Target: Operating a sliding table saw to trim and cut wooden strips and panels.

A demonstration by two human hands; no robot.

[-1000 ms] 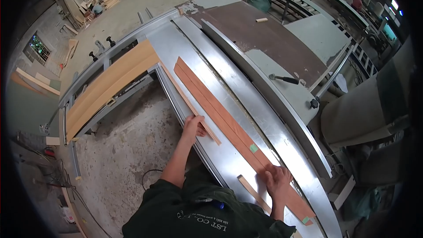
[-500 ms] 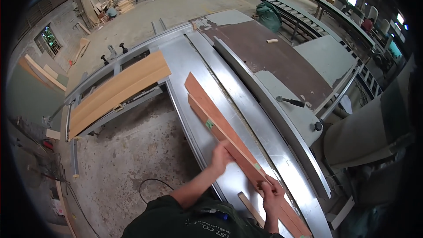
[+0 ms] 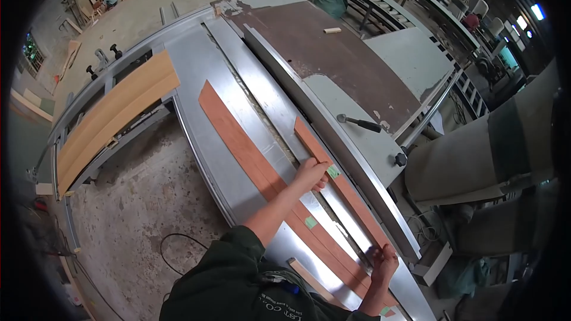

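Observation:
A narrow reddish-brown wood strip (image 3: 354, 205) with a piece of green tape lies at a slant over the metal saw table, on the side near the long fence. My left hand (image 3: 311, 176) is closed on its left edge, just beside the tape. Lower down, my right hand (image 3: 383, 261) grips the strip near its near end, the fingers partly hidden. Left of it, a longer reddish-brown board (image 3: 244, 148) lies flat on the table, with green tape on its near half. My left forearm crosses over this board.
The long metal fence (image 3: 333, 122) runs along the right. Beyond it a hammer (image 3: 360, 123) and a small wood block (image 3: 332, 30) lie on the side table. Pale boards (image 3: 119, 119) rest on the left frame. A short wood strip (image 3: 312, 280) lies near my body.
The narrow strip has moved right, away from the longer board and toward the fence, with both hands moving along. The whole view has shifted, so the surroundings sit further left.

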